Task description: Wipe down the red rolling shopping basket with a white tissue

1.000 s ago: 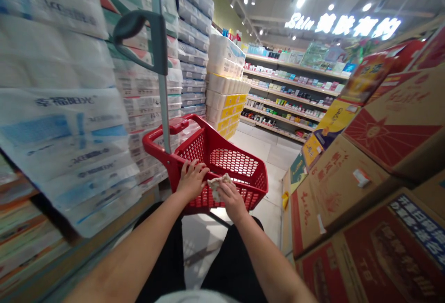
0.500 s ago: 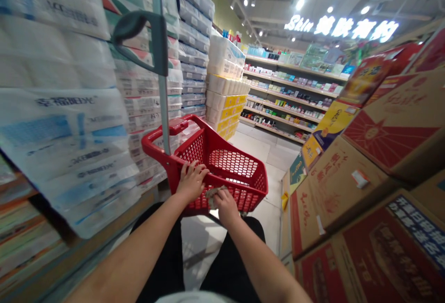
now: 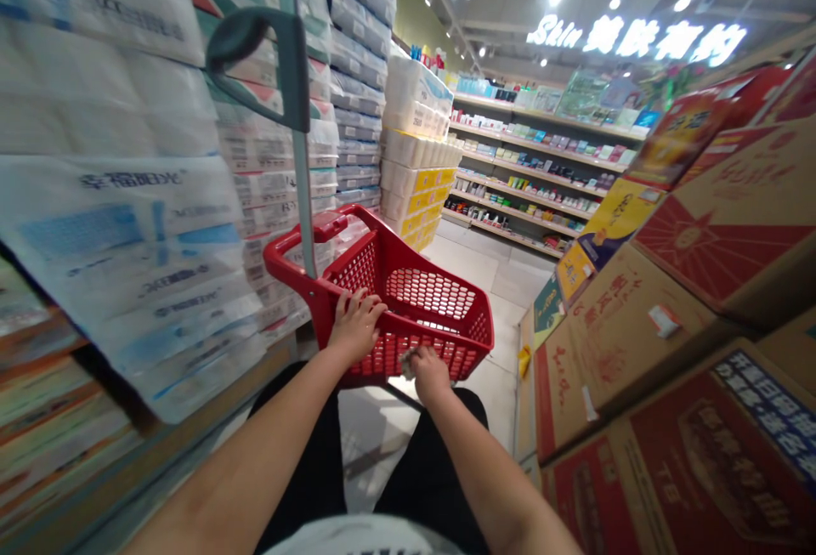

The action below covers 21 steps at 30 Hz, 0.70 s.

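Note:
A red plastic shopping basket [image 3: 439,293] with perforated sides stands on the floor in front of my knees. Its long metal pole carries a grey loop handle [image 3: 293,70] at upper left. My left hand [image 3: 355,325] grips the basket's near upper rim, with the fingers hooked over the edge. To the right and lower, my right hand [image 3: 430,372] is closed on a small crumpled greyish cloth [image 3: 408,361]. It keeps the cloth at the basket's near side wall; the fingertips are partly hidden.
Tall stacks of wrapped tissue packs [image 3: 146,223] line the left side. Cardboard boxes [image 3: 612,342] are piled on the right. At the far end, beyond the tiled floor [image 3: 472,257], stand shelves [image 3: 541,155] of small goods.
My right hand has slid a little to the right along the basket's side with the cloth. My left hand stays on the rim. The view has shifted slightly.

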### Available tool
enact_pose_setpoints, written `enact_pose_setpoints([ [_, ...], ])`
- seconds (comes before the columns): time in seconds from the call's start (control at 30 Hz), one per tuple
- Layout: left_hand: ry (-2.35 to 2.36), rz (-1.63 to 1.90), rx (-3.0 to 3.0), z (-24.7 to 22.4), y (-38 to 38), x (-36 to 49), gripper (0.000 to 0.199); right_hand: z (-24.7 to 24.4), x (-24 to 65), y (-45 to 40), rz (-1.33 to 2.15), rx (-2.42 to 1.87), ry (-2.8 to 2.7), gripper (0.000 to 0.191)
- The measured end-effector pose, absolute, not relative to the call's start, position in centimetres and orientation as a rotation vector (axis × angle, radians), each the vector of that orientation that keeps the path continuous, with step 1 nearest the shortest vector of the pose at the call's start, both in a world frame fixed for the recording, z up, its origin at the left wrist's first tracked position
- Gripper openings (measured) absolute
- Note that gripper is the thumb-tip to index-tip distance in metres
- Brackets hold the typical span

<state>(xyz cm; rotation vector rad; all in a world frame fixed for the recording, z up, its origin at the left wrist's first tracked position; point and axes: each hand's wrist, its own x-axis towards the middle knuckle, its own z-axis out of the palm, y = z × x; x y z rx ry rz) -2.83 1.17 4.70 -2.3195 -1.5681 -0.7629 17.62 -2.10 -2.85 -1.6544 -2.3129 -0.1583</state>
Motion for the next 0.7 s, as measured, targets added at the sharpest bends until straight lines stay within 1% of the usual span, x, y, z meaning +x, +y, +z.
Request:
enact_pose_setpoints([
  [0.07,-1.566,-0.763,-2.321,4.7,1.1,-2.8,0.040,-3.0,18.0,-2.4,-0.151,-1.693,-2.300,0.019],
  [0.2,-1.568,-0.763,-2.316,4.8,1.1,-2.7,0.040,-2.5,18.4,-2.5,-0.247,-1.626,-2.219,0.022],
  [0.37,-1.579,-0.786,-2.316,4.8,1.1,-2.7,0.041,-2.4,19.0,-2.8,-0.175,-1.706,-2.185,0.020],
  [0.53,-1.565,-0.796,-2.321,4.6,1.2,-2.7,0.040,-1.9,19.4,-3.1,-0.271,-1.580,-2.078,0.022],
  [0.7,-1.555,-0.791,-2.308,4.3,1.4,-2.7,0.038,-2.7,20.7,-3.5,-0.172,-1.694,-2.034,0.021],
])
